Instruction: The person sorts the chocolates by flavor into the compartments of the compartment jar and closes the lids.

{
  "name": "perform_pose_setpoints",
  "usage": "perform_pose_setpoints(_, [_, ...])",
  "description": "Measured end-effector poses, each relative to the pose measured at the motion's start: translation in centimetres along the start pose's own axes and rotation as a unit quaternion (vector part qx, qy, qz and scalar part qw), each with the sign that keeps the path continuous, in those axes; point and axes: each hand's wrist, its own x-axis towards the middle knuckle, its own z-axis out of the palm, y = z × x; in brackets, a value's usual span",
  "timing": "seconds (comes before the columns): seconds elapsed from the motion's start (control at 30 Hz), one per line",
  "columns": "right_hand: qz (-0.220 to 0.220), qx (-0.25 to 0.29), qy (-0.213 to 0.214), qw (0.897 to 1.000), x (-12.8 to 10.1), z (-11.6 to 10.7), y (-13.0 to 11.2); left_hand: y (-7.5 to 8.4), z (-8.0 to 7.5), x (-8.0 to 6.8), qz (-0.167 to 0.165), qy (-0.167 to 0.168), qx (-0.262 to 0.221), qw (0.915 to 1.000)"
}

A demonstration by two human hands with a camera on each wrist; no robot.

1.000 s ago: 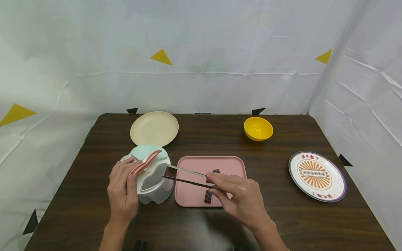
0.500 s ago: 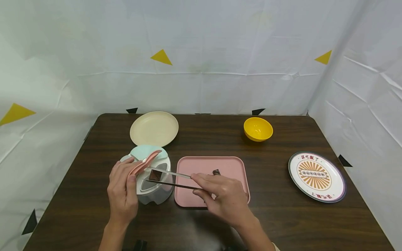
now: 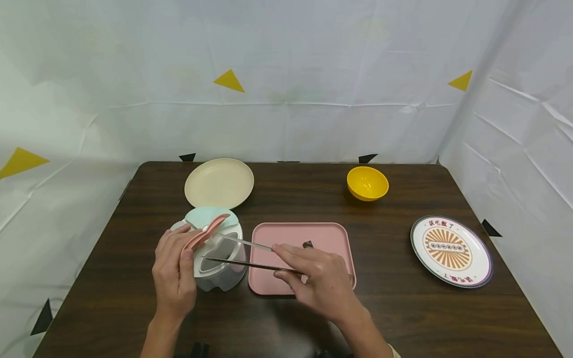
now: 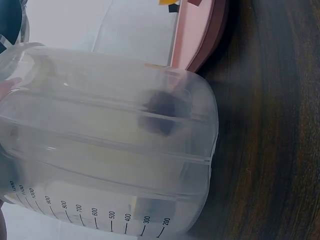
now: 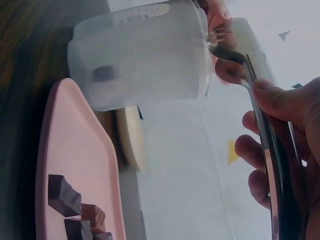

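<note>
A dark block (image 4: 162,111) sits low in the jar (image 3: 221,280), left. The left hand (image 3: 174,273) grips its raised flap (image 3: 207,233); the right hand (image 3: 321,279) grasps spread tongs (image 3: 257,266) over it. Right of it, the tray (image 3: 264,282) holds more blocks (image 5: 64,195).

Head camera looks forward and down; close, sideways wrist views share the container (image 4: 110,140).

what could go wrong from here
The tongs reach over the open jar, so they might snag it and tip it. If the left hand lets go, the raised pink lid could drop onto them. The right hand is above the tray, so dipping could nudge the pieces.
</note>
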Motion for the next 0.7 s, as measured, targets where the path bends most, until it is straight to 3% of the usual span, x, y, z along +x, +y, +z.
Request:
perform_pose_setpoints(0.2, [0.015,0.001,-0.011,1.000,-0.3,-0.9,0.1,0.3,0.1,0.1,0.000,0.004,-0.002,1.0000])
perform_pose_setpoints(0.3, [0.040,-0.007,-0.020,0.999,-0.8,-1.6,0.3,-0.4,0.1,-0.2,0.001,0.003,-0.003,1.0000])
perform_pose_setpoints(0.47, [0.081,-0.039,-0.046,0.995,-1.9,-3.2,1.2,-2.0,0.0,-0.9,-0.004,-0.006,-0.001,1.0000])
perform_pose_setpoints(0.7, [0.138,-0.095,-0.070,0.983,-4.1,-6.2,2.9,-2.3,-0.2,-1.0,-0.006,-0.010,-0.002,0.9999])
